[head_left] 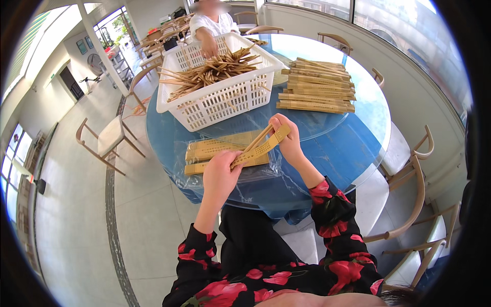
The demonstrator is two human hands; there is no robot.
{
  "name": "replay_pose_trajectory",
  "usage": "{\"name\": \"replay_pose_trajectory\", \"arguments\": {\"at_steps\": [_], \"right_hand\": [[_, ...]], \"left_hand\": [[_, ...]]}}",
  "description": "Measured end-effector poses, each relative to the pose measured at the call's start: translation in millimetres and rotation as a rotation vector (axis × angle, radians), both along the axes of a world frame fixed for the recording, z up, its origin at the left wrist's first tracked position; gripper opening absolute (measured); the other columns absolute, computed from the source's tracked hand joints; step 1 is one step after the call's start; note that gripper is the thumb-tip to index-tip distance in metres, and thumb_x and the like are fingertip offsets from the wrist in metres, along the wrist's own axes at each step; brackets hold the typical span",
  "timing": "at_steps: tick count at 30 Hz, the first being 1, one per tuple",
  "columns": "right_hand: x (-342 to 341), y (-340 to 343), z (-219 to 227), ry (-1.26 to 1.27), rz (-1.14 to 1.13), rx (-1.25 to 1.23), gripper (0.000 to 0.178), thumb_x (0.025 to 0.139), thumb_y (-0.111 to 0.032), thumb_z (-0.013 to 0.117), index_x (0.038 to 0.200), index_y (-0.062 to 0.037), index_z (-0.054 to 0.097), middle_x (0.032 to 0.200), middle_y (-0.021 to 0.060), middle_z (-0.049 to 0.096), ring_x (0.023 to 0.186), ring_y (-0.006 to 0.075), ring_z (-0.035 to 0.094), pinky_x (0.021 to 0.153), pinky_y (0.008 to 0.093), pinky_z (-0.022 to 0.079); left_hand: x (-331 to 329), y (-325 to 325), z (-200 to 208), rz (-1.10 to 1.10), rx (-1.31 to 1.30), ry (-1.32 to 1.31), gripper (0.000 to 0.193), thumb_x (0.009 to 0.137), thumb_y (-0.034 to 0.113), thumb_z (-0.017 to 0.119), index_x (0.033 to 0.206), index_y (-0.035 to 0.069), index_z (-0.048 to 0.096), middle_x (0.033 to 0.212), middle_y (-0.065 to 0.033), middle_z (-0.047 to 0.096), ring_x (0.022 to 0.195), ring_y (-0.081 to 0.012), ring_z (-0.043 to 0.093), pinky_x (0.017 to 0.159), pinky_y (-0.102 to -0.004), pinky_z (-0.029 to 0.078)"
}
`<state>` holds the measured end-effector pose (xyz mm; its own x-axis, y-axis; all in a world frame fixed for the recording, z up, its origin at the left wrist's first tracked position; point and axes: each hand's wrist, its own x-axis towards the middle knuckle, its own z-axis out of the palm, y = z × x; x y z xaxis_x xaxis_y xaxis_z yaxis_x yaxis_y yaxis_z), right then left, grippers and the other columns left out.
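Note:
Over the near edge of the table, both my hands are closed on a printed tan paper chopstick sleeve (262,149) and a pair of wooden chopsticks (257,139). My left hand (221,171) pinches the sleeve's lower end. At the other end my right hand (288,137) grips the chopsticks, with the sleeve's upper end against its fingers. How far the chopsticks sit inside the sleeve I cannot tell. Beneath my hands lie flat stacks of paper sleeves (204,149) on clear plastic wrap (276,165).
A white slatted basket (222,109) heaped with loose chopsticks (215,72) stands on the blue-covered round table (327,146). Filled sleeves (317,87) are piled right of it. Across the table, another person's hand (208,48) reaches into the basket. Wooden chairs (113,135) surround the table.

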<state>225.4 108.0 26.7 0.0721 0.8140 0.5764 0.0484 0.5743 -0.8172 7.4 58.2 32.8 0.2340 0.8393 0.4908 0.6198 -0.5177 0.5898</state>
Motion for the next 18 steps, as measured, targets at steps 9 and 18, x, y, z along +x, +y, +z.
{"name": "replay_pose_trajectory", "arguments": {"at_steps": [9, 18], "right_hand": [[-11, -10, 4, 0.324, 0.411, -0.328, 0.026, 0.110, -0.031, 0.048, 0.100, -0.0094, 0.057, 0.090, -0.0031, 0.054, 0.080, 0.0066, 0.051, 0.077, 0.0248, 0.045], [36, 13, -3, 1.072, 0.895, -0.408, 0.027, 0.111, -0.029, 0.044, 0.095, -0.0085, 0.050, 0.070, -0.0047, 0.034, 0.055, 0.0041, 0.030, 0.045, 0.0178, 0.027]], "left_hand": [[19, 12, -13, -0.147, -0.380, -0.316, 0.019, 0.089, 0.016, 0.076, 0.096, -0.001, 0.073, 0.074, -0.0075, 0.068, 0.067, -0.0172, 0.063, 0.065, -0.0304, 0.048], [-12, 21, -8, -0.643, -0.714, -1.347, 0.044, 0.110, 0.041, 0.043, 0.125, 0.004, 0.060, 0.093, 0.0006, 0.052, 0.063, -0.0069, 0.038, 0.060, -0.0232, 0.034]]}}
